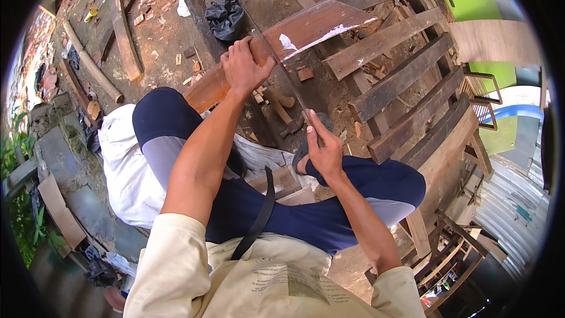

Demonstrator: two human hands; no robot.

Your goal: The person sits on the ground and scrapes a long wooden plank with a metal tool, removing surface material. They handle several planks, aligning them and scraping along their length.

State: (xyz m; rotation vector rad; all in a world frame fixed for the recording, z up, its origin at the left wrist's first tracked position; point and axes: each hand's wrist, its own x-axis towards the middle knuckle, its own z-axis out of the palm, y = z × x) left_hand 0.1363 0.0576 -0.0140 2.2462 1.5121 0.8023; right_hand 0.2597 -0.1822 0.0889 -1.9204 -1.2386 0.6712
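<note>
Dirt ground [162, 73]: littered
Left hand [244, 69]: holding board [321, 19]
Right hand [325, 152]: gripping blade [286, 75]
Risk: board shift might throw blade left

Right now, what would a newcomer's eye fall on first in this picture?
Probably the reddish-brown board slanting across the upper middle, with the left fingers on it and a long thin tool crossing it, held by the right fingers. Next come the dark wooden slats, spread in a row on the right. The crumpled black plastic bag stands out too, just beyond the left fingers.
</note>
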